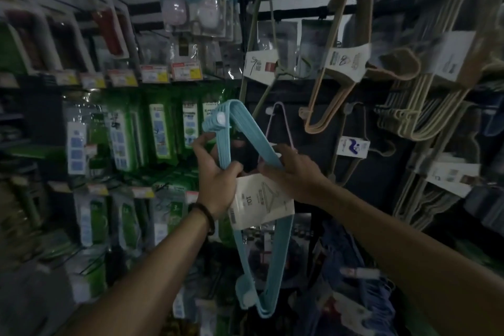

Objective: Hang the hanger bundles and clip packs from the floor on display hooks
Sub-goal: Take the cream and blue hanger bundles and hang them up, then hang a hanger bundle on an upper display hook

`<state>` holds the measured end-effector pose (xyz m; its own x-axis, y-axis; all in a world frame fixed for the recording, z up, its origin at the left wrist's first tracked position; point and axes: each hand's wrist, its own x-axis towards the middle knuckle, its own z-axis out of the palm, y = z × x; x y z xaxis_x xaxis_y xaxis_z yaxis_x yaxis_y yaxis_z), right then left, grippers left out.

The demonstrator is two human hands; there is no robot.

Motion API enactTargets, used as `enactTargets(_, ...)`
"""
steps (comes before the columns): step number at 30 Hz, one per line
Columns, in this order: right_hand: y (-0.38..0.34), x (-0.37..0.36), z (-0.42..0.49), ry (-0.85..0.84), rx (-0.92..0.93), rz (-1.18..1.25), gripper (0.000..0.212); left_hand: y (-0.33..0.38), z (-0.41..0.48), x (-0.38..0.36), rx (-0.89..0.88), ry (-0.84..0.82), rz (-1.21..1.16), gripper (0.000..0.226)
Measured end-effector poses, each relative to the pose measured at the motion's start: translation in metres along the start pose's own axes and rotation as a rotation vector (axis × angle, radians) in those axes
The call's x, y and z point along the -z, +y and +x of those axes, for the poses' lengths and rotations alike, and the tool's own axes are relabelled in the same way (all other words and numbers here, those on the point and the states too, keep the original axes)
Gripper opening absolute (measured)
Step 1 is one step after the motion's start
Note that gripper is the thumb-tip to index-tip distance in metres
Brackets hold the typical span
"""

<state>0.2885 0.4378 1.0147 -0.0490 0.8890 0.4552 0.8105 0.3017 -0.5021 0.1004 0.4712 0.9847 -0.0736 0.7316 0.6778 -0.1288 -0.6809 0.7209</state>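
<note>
Head view: blue hanger bundle (255, 131) held up in the air, below and left of the beige hanger bundle (343, 63) hanging on the rack. Left hand (215, 180) curled round one side of the blue hanger bundle, right hand (291, 172) gripping the other side. Best done by keeping both grips firm, holding the stack together, lifting the upper end towards a free hook left of the beige hanger bundle, sliding fully on, then letting go one hand at a time. Free hook hard to pick out in dim light.
</note>
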Motion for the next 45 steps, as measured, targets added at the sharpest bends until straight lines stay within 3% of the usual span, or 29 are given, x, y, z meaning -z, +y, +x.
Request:
enactTargets(4, -0.006, -0.001, 0.016, 0.153, 0.037, -0.001, 0.024, -0.004, 0.012, -0.011, -0.066, -0.125, 0.043, 0.061)
enactTargets(8, 0.009, 0.000, 0.019, 0.265, -0.010, -0.085, 0.022, -0.007, 0.033, -0.026, -0.117, -0.199, 0.391, 0.039)
enactTargets(13, 0.030, -0.002, 0.024, 0.379, -0.056, -0.177, 0.011, -0.023, 0.049, -0.044, -0.108, -0.269, 0.531, 0.052)
enactTargets(19, 0.053, -0.003, 0.051, 0.326, -0.100, -0.236, 0.008, -0.043, 0.067, -0.053, -0.027, -0.371, 0.629, 0.057)
enactTargets(24, 0.077, -0.008, 0.092, 0.276, -0.163, -0.251, 0.037, -0.052, 0.072, -0.062, 0.033, -0.487, 0.755, 0.067)
enactTargets(26, 0.084, -0.013, 0.109, 0.227, -0.175, -0.300, 0.037, -0.061, 0.073, -0.064, 0.046, -0.527, 0.841, 0.064)
enactTargets(29, 0.098, -0.021, 0.141, 0.093, -0.230, -0.428, 0.057, -0.077, 0.074, -0.064, 0.103, -0.597, 0.985, 0.056)
enactTargets(31, 0.106, -0.024, 0.159, 0.008, -0.269, -0.426, 0.068, -0.084, 0.073, -0.065, 0.152, -0.600, 1.012, 0.049)
enactTargets(37, 0.125, -0.035, 0.185, -0.027, -0.258, -0.377, 0.065, -0.095, 0.069, -0.071, 0.169, -0.536, 1.018, 0.037)
enactTargets(41, 0.130, -0.037, 0.157, -0.020, -0.254, -0.092, 0.060, -0.092, 0.048, -0.059, 0.164, -0.423, 1.040, 0.026)
enactTargets(45, 0.123, -0.062, 0.087, 0.083, -0.132, -0.094, 0.075, -0.078, -0.021, -0.021, 0.223, -0.266, 1.069, 0.022)
